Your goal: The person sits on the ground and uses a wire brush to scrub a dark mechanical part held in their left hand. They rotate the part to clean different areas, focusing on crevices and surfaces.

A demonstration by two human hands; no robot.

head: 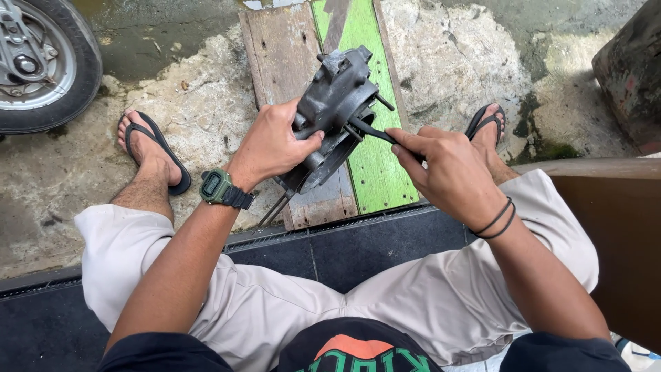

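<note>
Rough, cracked concrete (200,110) spreads in front of a seated person in pale shorts and black sandals, with a worn wooden plank (282,48) and a green-painted board (375,165) lying side by side between the feet and a motorbike wheel (38,58) at the upper left. Above those boards the left hand (272,145), a green watch (219,187) on its wrist, is wrapped tightly around a grimy grey metal engine part (337,103), holding it tilted. The right hand (447,172) is closed on a slim dark tool (372,129) whose tip touches the part's round rim.
</note>
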